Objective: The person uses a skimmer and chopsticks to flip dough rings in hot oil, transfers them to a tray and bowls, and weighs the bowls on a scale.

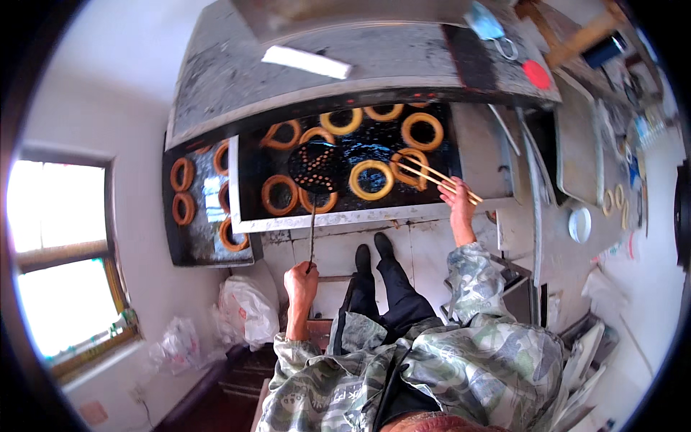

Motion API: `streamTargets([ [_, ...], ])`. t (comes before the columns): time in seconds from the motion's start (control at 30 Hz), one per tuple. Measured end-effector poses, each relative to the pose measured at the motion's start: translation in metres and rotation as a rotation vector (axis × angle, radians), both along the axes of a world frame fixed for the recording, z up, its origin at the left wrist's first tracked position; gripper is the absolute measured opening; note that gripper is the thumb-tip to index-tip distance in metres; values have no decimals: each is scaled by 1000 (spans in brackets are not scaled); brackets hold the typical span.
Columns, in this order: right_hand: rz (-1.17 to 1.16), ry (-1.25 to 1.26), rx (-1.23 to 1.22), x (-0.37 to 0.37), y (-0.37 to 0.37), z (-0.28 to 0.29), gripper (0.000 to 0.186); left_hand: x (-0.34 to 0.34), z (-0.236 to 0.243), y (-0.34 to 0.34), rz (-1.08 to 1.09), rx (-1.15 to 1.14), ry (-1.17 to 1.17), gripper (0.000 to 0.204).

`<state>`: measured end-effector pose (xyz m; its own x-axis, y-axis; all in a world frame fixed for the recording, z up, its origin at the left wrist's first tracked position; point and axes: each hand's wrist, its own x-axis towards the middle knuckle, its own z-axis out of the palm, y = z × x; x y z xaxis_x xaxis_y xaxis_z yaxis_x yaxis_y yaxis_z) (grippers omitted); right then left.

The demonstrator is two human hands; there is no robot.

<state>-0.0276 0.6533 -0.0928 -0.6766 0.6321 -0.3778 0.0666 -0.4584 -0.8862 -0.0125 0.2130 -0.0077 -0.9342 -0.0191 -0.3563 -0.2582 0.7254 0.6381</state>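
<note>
My left hand [300,284] is closed round the long handle of a black perforated skimmer [312,155]. The skimmer's round head hovers over or rests in the dark oil; which one, I cannot tell. Between the fingers of my right hand [459,205] is a pair of chopsticks [446,178], their tips over a browned dough ring [419,152] at the right of the fryer [345,218]. Just left of that floats a paler dough ring [371,196]. Several more rings, golden to brown, lie in the oil, some partly hidden by the skimmer.
A dark tray [198,253] with browned rings adjoins the fryer's left end. Above the back hangs a grey hood [223,79] with a blue face mask [484,21] on it. At right is a metal counter [568,241] with a white round lid or bowl [579,225]. White plastic bags [248,306] stand lower left.
</note>
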Motion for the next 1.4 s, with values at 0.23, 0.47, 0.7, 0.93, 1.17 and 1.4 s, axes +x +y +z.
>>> streamTargets([
  [0.23,-125,37,172,33,19,37,38,-5,-2,49,-66,84,-48,18],
  [0.47,-142,30,714,95,56,71,30,-9,-34,136,-284,241,11,19],
  [0.7,57,-78,1292,119,94,50,29,9,-68,263,-440,357,-41,16],
  [0.93,385,-229,1614,153,149,-60,35,55,-143,370,-553,259,60,14],
  [1.17,755,-475,1670,133,152,-69,41,63,-206,398,-645,86,93,20],
  [1.4,317,-446,1463,196,113,-37,40,71,-164,407,-793,93,113,21],
])
